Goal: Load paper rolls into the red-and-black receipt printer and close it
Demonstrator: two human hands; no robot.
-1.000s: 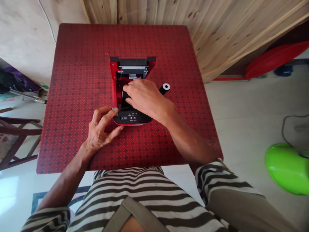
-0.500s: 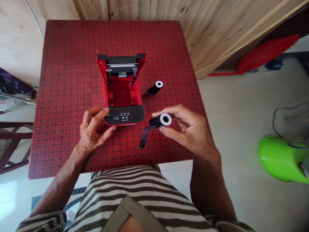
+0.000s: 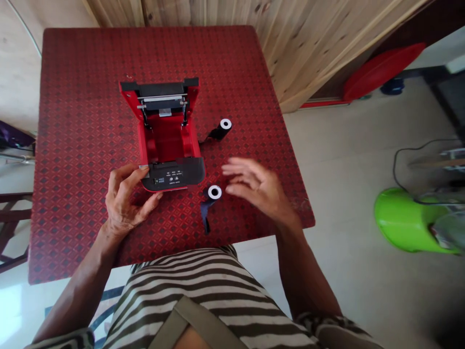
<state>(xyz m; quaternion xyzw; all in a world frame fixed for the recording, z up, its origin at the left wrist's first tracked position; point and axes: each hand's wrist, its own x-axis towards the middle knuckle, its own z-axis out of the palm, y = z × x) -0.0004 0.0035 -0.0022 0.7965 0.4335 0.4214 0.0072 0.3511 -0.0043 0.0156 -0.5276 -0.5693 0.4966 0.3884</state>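
A small red and black printer [image 3: 165,140] sits on the red patterned table [image 3: 90,121] with its lid open and its red bay bare. My left hand [image 3: 125,201] grips the printer's front left corner between thumb and fingers. A black roll with a white core [image 3: 212,194] lies on the table just right of the printer's front, a loose dark strip trailing toward me. My right hand [image 3: 254,184] hovers just right of that roll, fingers spread, holding nothing. A second black roll with a white core [image 3: 222,127] lies farther back, right of the printer.
A wooden plank wall [image 3: 225,19] rises behind the table. On the floor to the right are a green plastic object [image 3: 410,223], a black cable [image 3: 407,155] and a red object [image 3: 381,70] by the wall. A dark chair frame [image 3: 9,223] stands at the left.
My right hand lifted a black roll out of the printer's bay, carried it to the right front, set it on the table and let go. My left hand stayed on the printer.
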